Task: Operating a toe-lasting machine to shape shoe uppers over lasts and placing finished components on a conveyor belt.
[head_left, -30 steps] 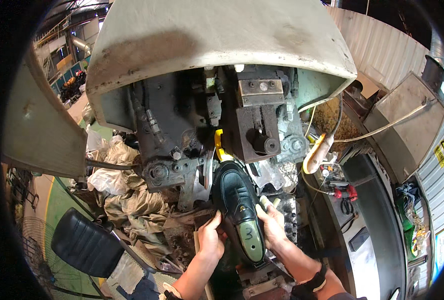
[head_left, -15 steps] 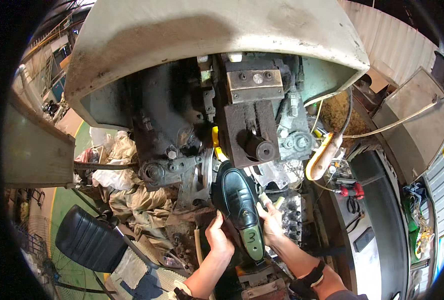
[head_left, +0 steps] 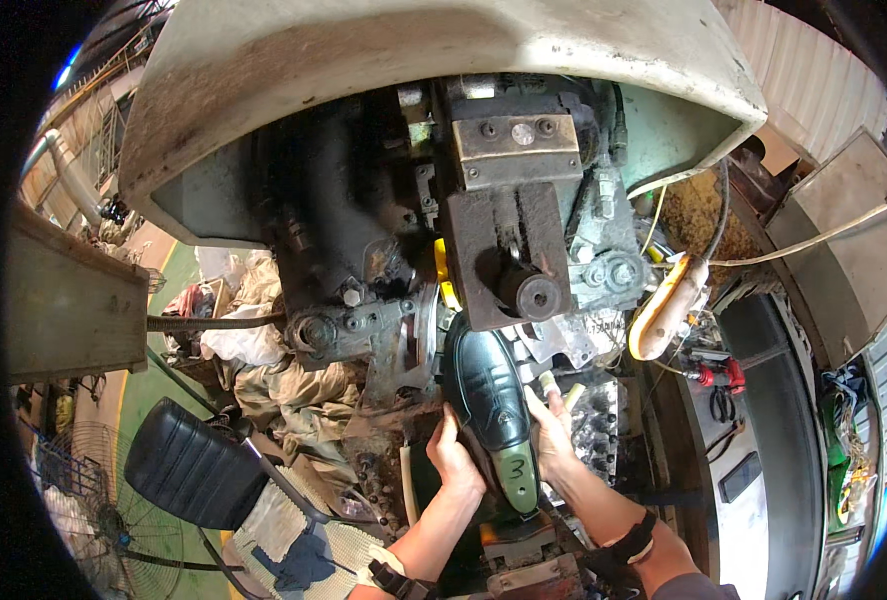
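1. Workshop surroundings: a large machine with a pale, worn curved hood fills the far half of the view, with dark greasy castings and a rusty steel block under the hood.
2. Crumpled rags lie in a heap on the left, below the machine.
3. A black padded seat stands at near left, over a green floor.
4. A grey cabinet stands at far right, with cables running toward the machine.
5. The shoe, black with a green heel part, sits sole up at centre. Its toe points far, just under the rusty steel block.
6. The left hand grips the left side of the shoe, fingers curled on its edge.
7. The right hand grips the right side of the shoe, fingers pressed along the sole edge.
8. Both forearms enter from the near edge; each wrist carries a dark band.
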`<state>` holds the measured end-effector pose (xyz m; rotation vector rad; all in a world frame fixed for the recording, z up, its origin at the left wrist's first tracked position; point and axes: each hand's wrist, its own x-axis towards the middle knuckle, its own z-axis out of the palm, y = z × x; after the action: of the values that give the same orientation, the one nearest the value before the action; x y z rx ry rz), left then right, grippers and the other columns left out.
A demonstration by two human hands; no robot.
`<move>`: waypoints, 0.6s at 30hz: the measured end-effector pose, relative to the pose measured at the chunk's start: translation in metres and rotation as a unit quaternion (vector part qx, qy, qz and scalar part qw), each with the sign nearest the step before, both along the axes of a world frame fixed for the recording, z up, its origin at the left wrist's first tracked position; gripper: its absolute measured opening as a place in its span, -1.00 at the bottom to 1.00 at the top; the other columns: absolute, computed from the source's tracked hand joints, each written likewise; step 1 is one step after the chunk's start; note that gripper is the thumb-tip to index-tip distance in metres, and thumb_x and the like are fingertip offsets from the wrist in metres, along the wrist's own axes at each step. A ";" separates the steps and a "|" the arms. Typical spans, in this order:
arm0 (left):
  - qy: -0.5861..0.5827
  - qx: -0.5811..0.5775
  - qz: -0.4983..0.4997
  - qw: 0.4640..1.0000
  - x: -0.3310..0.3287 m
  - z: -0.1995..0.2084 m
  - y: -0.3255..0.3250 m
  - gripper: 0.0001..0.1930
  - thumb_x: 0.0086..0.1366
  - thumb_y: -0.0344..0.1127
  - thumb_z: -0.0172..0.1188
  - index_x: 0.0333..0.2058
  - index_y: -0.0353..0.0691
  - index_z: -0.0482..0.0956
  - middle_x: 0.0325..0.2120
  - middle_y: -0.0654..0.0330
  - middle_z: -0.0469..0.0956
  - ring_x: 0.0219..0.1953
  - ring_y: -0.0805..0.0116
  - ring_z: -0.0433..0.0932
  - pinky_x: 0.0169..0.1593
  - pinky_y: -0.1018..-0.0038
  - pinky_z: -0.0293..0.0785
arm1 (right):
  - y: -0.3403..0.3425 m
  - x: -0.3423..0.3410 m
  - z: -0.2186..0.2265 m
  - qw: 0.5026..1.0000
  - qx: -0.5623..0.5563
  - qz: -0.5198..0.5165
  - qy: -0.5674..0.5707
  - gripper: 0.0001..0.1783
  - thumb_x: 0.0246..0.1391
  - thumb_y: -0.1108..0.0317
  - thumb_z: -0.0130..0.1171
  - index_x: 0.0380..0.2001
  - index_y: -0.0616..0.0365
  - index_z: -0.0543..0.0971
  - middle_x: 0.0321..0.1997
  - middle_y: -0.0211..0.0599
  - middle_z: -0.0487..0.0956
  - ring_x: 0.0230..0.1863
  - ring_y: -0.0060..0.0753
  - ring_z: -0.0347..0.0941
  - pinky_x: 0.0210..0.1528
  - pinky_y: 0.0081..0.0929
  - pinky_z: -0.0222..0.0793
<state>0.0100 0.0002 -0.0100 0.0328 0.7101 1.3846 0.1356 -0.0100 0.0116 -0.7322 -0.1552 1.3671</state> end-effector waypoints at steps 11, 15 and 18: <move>0.035 0.007 -0.079 0.996 -0.013 0.026 -0.009 -0.53 0.51 -0.02 -0.04 0.13 -0.28 0.51 0.10 0.17 0.56 0.11 0.26 0.51 0.25 0.33 0.34 | -0.014 0.009 0.002 0.967 -0.039 0.164 -0.192 -0.53 0.41 -0.03 -0.02 0.19 0.01 0.43 0.03 -0.36 0.56 0.04 -0.44 0.47 0.16 -0.35 0.40; 0.075 0.027 -0.059 0.995 0.011 0.047 -0.028 -0.47 0.52 0.11 -0.20 0.07 -0.18 0.54 -0.01 0.21 0.62 0.03 0.25 0.56 0.18 0.33 0.40 | -0.028 0.002 0.030 0.954 -0.123 0.251 -0.105 -0.30 0.41 -0.27 -0.25 0.19 0.06 0.51 0.11 -0.29 0.60 0.05 -0.43 0.49 0.19 -0.45 0.36; 0.032 0.012 -0.066 0.997 0.016 0.048 -0.018 -0.45 0.50 0.16 -0.18 0.01 -0.20 0.57 -0.10 0.19 0.65 -0.11 0.25 0.62 0.06 0.31 0.50 | -0.032 -0.002 0.006 0.981 -0.075 0.172 -0.051 -0.42 0.44 -0.13 -0.17 0.14 0.12 0.51 0.04 -0.32 0.61 -0.02 -0.48 0.51 0.12 -0.49 0.41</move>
<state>0.0259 -0.0182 0.0381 0.1421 0.7314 1.2701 0.1331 -0.0420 0.0175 -0.9345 -0.2721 1.6846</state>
